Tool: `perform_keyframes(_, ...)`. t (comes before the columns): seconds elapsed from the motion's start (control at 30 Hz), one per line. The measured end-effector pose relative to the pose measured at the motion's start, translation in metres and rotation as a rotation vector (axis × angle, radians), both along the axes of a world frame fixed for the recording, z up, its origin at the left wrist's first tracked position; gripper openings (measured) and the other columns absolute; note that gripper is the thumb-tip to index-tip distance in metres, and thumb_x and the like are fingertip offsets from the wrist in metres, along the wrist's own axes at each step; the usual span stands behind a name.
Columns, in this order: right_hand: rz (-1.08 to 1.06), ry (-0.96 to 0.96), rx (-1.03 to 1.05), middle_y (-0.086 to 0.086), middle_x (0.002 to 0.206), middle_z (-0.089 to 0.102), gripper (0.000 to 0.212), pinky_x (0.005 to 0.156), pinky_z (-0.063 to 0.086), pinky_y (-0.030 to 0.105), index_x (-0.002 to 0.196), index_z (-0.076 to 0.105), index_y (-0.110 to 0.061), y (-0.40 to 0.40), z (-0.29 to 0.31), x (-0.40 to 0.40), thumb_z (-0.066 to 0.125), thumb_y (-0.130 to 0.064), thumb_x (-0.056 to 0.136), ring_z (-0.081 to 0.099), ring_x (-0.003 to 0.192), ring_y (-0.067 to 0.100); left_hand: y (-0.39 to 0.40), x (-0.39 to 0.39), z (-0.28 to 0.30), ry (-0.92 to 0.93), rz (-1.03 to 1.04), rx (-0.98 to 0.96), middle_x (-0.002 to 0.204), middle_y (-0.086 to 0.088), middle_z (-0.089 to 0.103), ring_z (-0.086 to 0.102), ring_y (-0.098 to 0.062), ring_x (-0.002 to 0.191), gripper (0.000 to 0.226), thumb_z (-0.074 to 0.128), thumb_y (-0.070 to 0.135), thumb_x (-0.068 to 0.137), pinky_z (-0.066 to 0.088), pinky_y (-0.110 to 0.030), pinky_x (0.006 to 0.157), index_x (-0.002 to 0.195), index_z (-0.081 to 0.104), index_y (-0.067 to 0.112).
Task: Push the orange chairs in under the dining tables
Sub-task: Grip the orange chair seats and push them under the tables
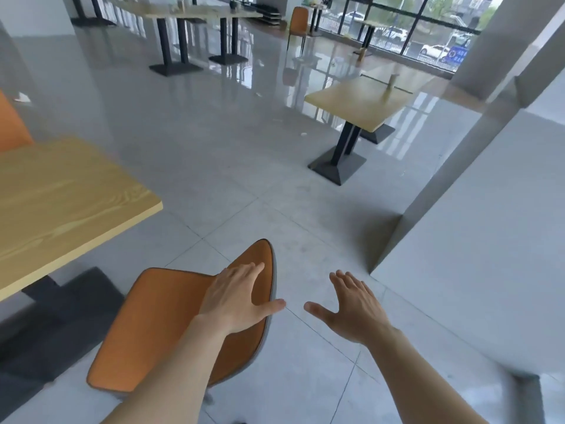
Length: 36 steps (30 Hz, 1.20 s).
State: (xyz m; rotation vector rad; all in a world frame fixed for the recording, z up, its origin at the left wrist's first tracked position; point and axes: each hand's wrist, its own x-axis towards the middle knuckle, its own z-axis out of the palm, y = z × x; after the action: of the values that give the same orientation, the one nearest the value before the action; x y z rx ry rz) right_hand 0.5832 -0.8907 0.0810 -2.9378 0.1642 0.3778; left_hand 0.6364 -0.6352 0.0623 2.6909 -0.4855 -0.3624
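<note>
Nearest the lens, 2 bare forearms reaching forward over grey floor tiles [232, 166]. Largest close by: wood-grain dining table [61, 191] at left on a black pedestal base [58, 319], its near corner jutting toward the middle. Just below and right of that corner, orange chair [146, 328], seat outside the tabletop edge, backrest turned toward the camera. Left hand [237, 296] spread flat, palm down, over the backrest's top edge, thumb out past the right side; contact probable, grip not closed. Right hand [351, 304] open wide, fingers splayed, holding nothing, over bare tiles just right of the chair. White pillar [477, 228] filling the right side. Further off, smaller table [357, 102] on 2 black pedestals, with a small upright object [392, 82] on top, too blurred to identify. Second orange chair [301, 21] far back near the windows. Sliver of a third orange backrest [12, 123] at the left edge, behind the near table.
</note>
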Motion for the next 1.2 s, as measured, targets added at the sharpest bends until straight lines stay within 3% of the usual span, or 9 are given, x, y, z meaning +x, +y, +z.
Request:
perform_keyframes(0.17,0.062,-0.002,0.010,-0.001,0.171,0.013,0.116,0.127,0.006,0.038,0.162,0.015,-0.016,0.005,0.005,0.044,0.026,-0.095,0.078,0.005,0.157,0.019,0.003,0.023,-0.001,-0.024,0.059,-0.008,0.166,0.008,0.023,0.022,-0.018,0.151,0.109,0.036,0.095,0.076,0.022,-0.042,0.120,0.161,0.014,0.030)
perform_keyframes(0.23,0.230,0.085,0.040,0.000,0.171,0.011,0.116,0.127,0.006,0.039,0.163,0.013,-0.016,-0.001,-0.015,0.132,0.025,-0.095,0.078,0.004,0.157,0.019,-0.003,0.061,-0.023,0.090,0.316,-0.048,0.166,0.009,0.023,0.022,-0.019,0.151,0.113,0.033,0.099,0.072,0.027,-0.045,0.119,0.160,0.014,0.032)
perform_keyframes(0.37,0.306,0.062,0.047,0.002,0.172,0.006,0.115,0.128,0.006,0.039,0.163,0.008,-0.016,0.017,-0.019,0.148,0.026,-0.094,0.080,0.002,0.157,0.019,0.013,0.068,-0.031,0.049,0.353,-0.008,0.167,0.006,0.022,0.021,-0.021,0.152,0.114,0.032,0.099,0.072,0.023,-0.046,0.120,0.160,0.013,0.030)
perform_keyframes(0.57,0.643,0.112,0.094,0.000,0.172,0.003,0.114,0.127,0.004,0.037,0.164,0.006,-0.019,0.055,-0.041,0.212,0.031,-0.093,0.081,0.000,0.157,0.017,0.023,0.046,-0.052,0.060,0.703,0.054,0.167,0.005,0.021,0.022,-0.021,0.152,0.122,0.020,0.104,0.067,0.023,-0.044,0.123,0.161,0.011,0.027)
perform_keyframes(0.67,0.859,0.130,0.078,0.002,0.172,0.004,0.114,0.128,0.008,0.041,0.163,0.007,-0.018,0.068,-0.051,0.226,0.029,-0.093,0.081,0.002,0.157,0.021,0.005,0.018,-0.062,0.073,0.923,0.039,0.167,0.007,0.021,0.022,-0.020,0.151,0.121,0.023,0.104,0.067,0.024,-0.044,0.122,0.160,0.012,0.028)
perform_keyframes(0.87,1.139,0.145,0.054,0.006,0.171,0.013,0.112,0.127,0.013,0.046,0.162,0.014,-0.016,0.062,-0.068,0.225,0.031,-0.092,0.081,0.009,0.157,0.026,-0.058,-0.021,-0.071,0.061,1.180,0.027,0.169,0.008,0.012,0.010,-0.016,0.153,0.113,0.030,0.096,0.074,0.011,-0.041,0.126,0.161,0.008,0.027)
perform_keyframes(1.03,1.267,0.180,0.066,-0.002,0.162,0.028,0.108,0.121,0.025,0.043,0.157,0.024,-0.020,0.039,-0.081,0.222,0.042,-0.091,0.078,0.018,0.150,0.024,-0.105,-0.034,-0.088,0.084,1.270,-0.010,0.168,0.013,0.010,0.005,-0.012,0.154,0.109,0.031,0.095,0.075,0.007,-0.039,0.126,0.161,0.007,0.032)
perform_keyframes(1.2,1.343,0.207,0.037,-0.003,0.164,0.026,0.109,0.122,0.026,0.040,0.156,0.027,-0.021,0.027,-0.097,0.232,0.050,-0.090,0.075,0.019,0.151,0.022,-0.133,-0.034,-0.106,0.180,1.284,-0.042,0.167,0.014,0.016,0.013,-0.015,0.153,0.113,0.028,0.101,0.070,0.013,-0.040,0.125,0.160,0.006,0.036)
